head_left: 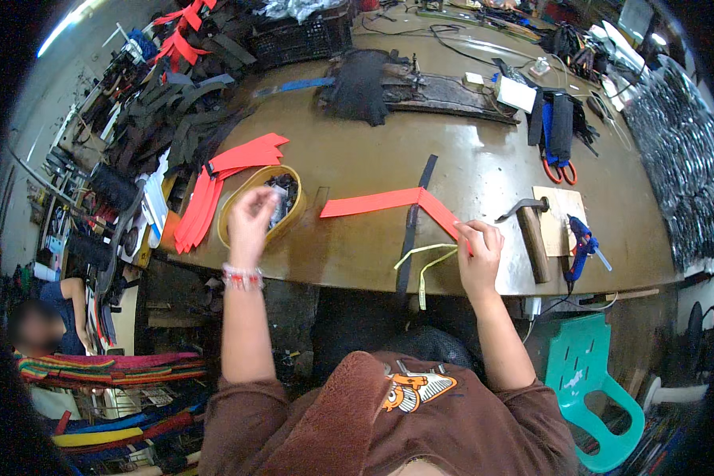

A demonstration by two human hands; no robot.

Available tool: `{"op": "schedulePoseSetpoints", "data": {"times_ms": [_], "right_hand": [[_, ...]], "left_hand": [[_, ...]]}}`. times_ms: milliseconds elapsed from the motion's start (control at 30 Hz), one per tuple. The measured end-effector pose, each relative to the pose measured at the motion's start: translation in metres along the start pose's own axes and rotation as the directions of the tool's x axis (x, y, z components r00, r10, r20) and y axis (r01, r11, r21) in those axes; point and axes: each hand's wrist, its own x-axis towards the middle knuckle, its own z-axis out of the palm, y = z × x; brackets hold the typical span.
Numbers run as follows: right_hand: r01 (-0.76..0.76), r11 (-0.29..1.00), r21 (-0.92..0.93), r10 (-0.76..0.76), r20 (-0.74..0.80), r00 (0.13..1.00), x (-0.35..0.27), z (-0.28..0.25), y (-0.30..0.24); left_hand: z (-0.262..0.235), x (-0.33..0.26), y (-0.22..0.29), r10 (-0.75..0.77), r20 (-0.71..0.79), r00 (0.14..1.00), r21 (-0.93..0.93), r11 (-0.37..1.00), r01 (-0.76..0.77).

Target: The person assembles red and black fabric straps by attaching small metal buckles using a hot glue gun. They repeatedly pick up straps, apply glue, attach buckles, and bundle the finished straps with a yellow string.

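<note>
My left hand (251,216) is over the near left side of a yellow oval tub (297,213). Its fingers are pinched together, and what they hold, if anything, is too small to make out. Small dark pieces (283,190) and some clear plastic lie in the tub. My right hand (481,247) pinches the near right end of a red strap (373,201), which bends at its middle. Under that bend runs a narrow black strap (412,230), reaching past the table's front edge. A thin yellow strip (423,274) hangs beside my right fingers.
Several red straps (206,202) lie bundled left of the tub. On the right are a hammer (534,242), a wooden board (559,206), a blue glue gun (581,246) and red-handled scissors (560,170). A green plastic chair (583,357) stands below the table (333,266).
</note>
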Motion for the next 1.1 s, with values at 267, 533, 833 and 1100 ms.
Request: {"op": "schedulePoseSetpoints", "data": {"times_ms": [267,533,833,1100], "right_hand": [[-0.662,0.177,0.728,0.236,0.622,0.747,-0.024,-0.04,-0.101],[-0.532,0.188,0.826,0.511,0.38,0.771,-0.028,-0.041,-0.094],[-0.605,0.29,0.742,0.435,0.461,0.774,-0.031,-0.063,-0.089],[-0.601,0.125,0.79,0.336,0.536,0.775,-0.026,-0.063,-0.09]], "left_hand": [[0.115,-0.113,0.045,-0.077,0.458,0.886,-0.759,0.485,0.435],[0.142,-0.159,0.065,-0.004,0.52,0.854,-0.738,0.503,0.451],[0.12,-0.158,0.068,0.134,0.439,0.889,-0.695,0.678,0.24],[0.116,-0.16,0.076,0.099,0.448,0.888,-0.649,0.719,0.247]]}}
